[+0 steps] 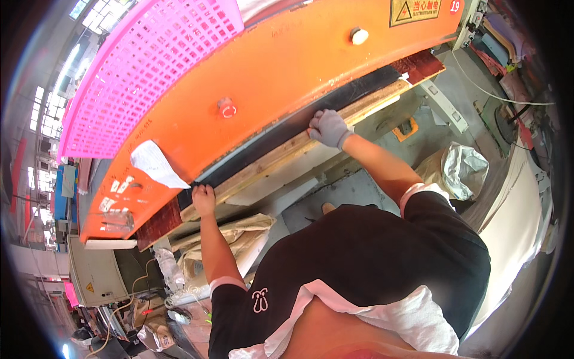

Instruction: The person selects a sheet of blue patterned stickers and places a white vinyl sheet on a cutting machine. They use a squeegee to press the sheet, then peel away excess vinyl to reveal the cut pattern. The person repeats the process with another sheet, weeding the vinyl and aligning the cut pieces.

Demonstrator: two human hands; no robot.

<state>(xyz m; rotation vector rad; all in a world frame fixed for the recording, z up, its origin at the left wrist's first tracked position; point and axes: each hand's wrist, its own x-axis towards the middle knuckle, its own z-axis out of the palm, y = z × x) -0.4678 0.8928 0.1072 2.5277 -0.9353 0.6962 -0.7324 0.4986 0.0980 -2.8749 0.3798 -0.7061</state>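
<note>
A long black strip (272,146) lies in the gap beneath a large orange machine beam (287,78), along a wooden ledge (269,164). At its left end is my bare left hand (204,199), closed with curled fingers at the strip's near edge. My right hand (329,128), in a grey glove, rests farther right on the same edge, its fingers bent inward. What either hand grips, if anything, is hidden beneath the fingers. Both forearms reach forward over the ledge.
A pink plastic basket (155,66) sits atop the beam at left. The beam carries a red button (227,108), a pale knob (359,36) and a hanging white paper (156,164). Below are brown paper packaging (239,230) and a pale sack (463,170).
</note>
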